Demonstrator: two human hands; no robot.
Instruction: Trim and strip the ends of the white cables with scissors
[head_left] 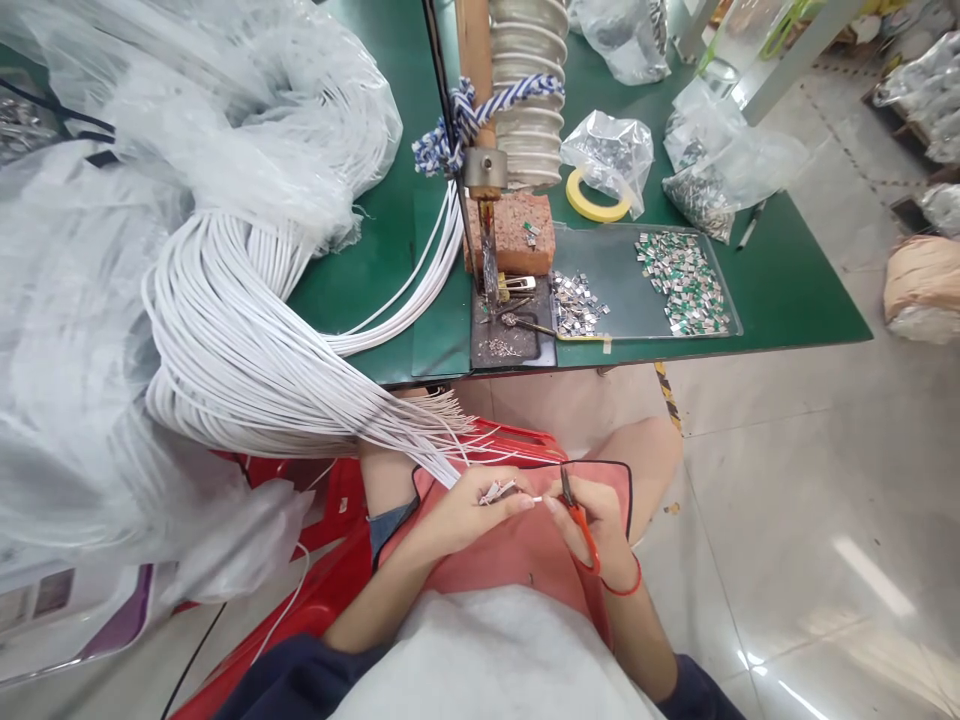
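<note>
The green workbench carried a clear tray of metal terminals, a yellow tape roll, a brick and plastic bags.

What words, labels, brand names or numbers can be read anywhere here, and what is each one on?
No word, brand or number can be read anywhere.
Green marks on the small silver metal pieces in the clear rectangular plastic tray: too small to read.
Dark print on the clear plastic bag at the far side of the green-topped workbench: too blurred to read.
</note>
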